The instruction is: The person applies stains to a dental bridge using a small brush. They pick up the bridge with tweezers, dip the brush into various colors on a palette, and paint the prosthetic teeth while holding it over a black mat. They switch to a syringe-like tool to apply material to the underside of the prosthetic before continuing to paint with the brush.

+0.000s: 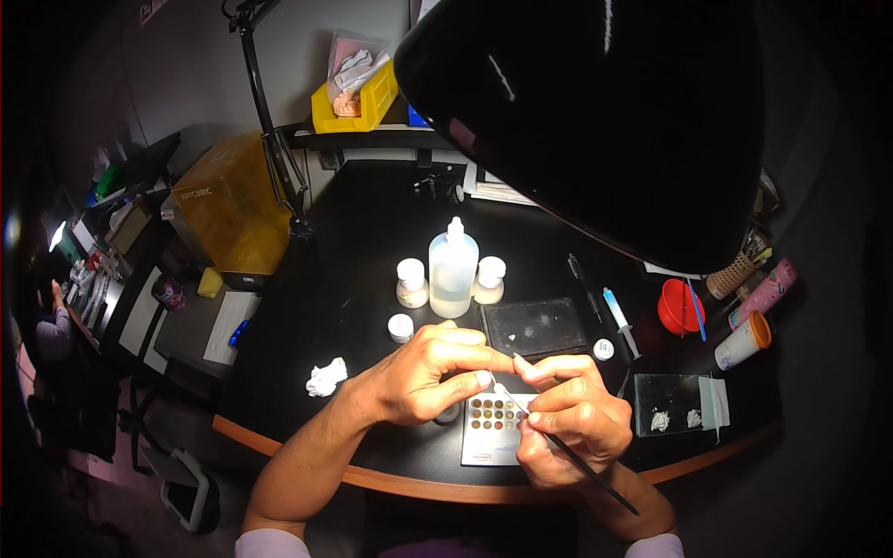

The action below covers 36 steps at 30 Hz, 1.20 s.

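My left hand (435, 374) reaches in over the table with index finger and thumb drawn toward each other. Something small and pale shows by its thumb tip, too small to make out. Closed around a thin dark-handled brush (595, 476) is my right hand (581, 414); the brush's tip end points up at the left fingertips. The two hands meet at the fingers. Below them lies a white palette card (484, 450) with rows of small brownish and yellowish wells, partly covered by my right hand. A small round container (448, 415) is partly hidden under my left hand.
Beyond my hands stand a clear squeeze bottle (453, 279), white-capped jars (411, 285) and a dark flat slab (534, 327). Crumpled tissue (326, 378) lies left. A syringe (620, 321), red cup (682, 308) and glass plate (672, 389) are right. A big black lamp shade (614, 112) hangs overhead.
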{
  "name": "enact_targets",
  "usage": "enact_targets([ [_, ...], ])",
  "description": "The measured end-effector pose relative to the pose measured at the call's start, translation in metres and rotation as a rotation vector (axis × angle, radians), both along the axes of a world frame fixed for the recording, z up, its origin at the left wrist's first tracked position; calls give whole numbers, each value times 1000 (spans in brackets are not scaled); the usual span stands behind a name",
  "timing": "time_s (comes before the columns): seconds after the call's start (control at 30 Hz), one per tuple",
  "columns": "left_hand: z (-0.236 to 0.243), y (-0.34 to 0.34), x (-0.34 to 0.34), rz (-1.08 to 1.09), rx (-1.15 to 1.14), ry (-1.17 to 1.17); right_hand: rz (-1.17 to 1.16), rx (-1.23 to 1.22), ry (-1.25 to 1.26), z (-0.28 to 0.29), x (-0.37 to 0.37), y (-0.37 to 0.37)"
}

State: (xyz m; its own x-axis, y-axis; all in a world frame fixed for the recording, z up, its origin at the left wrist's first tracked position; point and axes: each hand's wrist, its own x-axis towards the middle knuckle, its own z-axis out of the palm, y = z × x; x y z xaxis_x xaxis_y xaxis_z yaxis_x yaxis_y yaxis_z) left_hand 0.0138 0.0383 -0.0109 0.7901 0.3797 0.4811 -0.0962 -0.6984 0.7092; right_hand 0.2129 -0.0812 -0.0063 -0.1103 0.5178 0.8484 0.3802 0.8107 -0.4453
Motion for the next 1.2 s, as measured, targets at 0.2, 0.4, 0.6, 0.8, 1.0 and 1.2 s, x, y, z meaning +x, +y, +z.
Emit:
enact_targets([
  [0.2, 3, 2, -3, -17, 39, 24, 29, 4, 13, 2, 0, -1],
  [0.4, 1, -1, 0, 12, -16, 6, 22, -16, 9, 4, 1, -2],
  [0.6, 1, -1, 0, 8, 3, 16, 8, -12, 13, 4, 1, -2],
  [0.8, 1, -1, 0, 7, -19, 19, 59, -41, 50, 6, 2, -4],
  [1.0, 3, -1, 0, 4, 0, 29, 23, -21, 28, 3, 2, -3],
  [1.2, 1, 0, 0, 2, 2, 32, 21, -9, 20, 2, 1, 0],
])
